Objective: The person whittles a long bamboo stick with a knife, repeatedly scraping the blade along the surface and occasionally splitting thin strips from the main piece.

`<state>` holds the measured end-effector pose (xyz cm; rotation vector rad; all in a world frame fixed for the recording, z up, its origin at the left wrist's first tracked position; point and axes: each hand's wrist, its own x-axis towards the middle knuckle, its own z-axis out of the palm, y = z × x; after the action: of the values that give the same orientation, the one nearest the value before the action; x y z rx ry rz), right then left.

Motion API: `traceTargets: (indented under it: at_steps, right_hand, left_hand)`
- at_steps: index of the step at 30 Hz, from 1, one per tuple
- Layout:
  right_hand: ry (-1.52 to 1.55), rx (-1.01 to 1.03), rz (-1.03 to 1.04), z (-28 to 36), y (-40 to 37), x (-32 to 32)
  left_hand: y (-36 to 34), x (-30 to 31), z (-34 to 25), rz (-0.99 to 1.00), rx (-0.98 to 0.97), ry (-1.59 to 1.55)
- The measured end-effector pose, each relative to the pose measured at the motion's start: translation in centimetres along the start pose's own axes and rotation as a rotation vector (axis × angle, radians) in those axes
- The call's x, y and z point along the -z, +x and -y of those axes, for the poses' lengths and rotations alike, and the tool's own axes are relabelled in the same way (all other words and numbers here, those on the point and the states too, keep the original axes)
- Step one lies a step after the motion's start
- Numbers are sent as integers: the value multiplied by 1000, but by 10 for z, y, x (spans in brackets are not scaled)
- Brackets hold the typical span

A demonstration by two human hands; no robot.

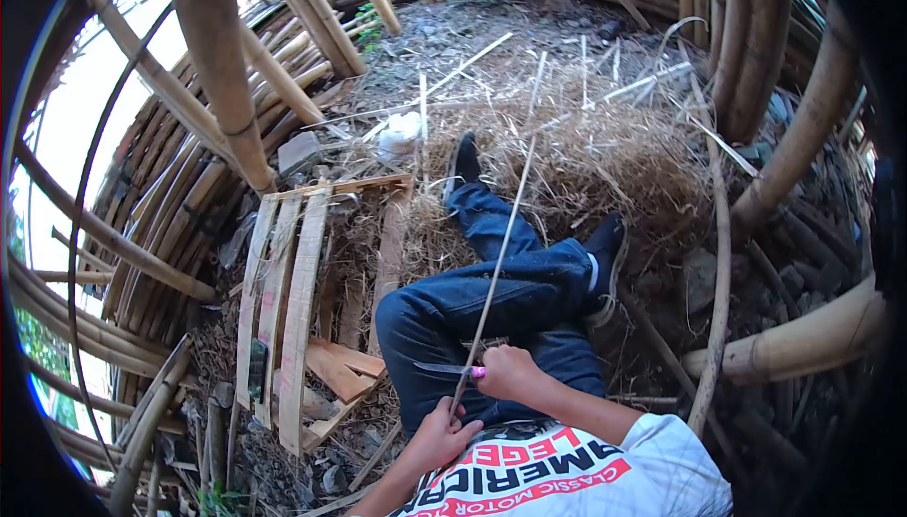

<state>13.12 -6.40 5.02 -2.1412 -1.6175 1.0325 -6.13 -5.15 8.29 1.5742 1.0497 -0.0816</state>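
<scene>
My left hand (444,434) is closed around the near end of a long thin bamboo strip (507,234). The strip runs forward from my lap, across my jeans, over the straw. In my right hand (510,374) is a knife (442,367) with a pink part at its handle. Its blade points left and crosses the strip just ahead of my left hand, seemingly touching it. My fingers cover most of the knife's handle.
A slatted wooden pallet (300,309) lies at my left with a dark phone-like object (257,371) on it. Straw shavings (624,163) cover the ground ahead. Thick bamboo poles (222,54) stand around me, and a long stick (720,281) lies at my right.
</scene>
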Motion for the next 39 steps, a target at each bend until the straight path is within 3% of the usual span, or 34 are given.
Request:
traceTargets:
  at_steps: [10, 14, 19, 25, 30, 36, 39]
  right_hand:
    - [-43, -15, -33, -11, 12, 7]
    - [-76, -84, -187, -28, 27, 15]
    - [-50, -104, -92, -28, 36, 23]
    - [-112, -111, -230, -43, 54, 21]
    - [-123, -108, -172, -41, 65, 26]
    - [-185, -160, -285, -66, 84, 30]
    - [-148, -173, -220, -64, 91, 35]
  left_hand:
    - [7, 1, -13, -24, 6, 13]
    - [9, -1, -13, -9, 41, -9]
    - [12, 1, -19, -25, 21, 13]
    - [15, 3, -28, -2, 75, -9]
    - [20, 5, -29, -10, 97, -42]
    - [19, 3, -23, 13, 74, -64]
    - [20, 6, -31, -3, 106, -50]
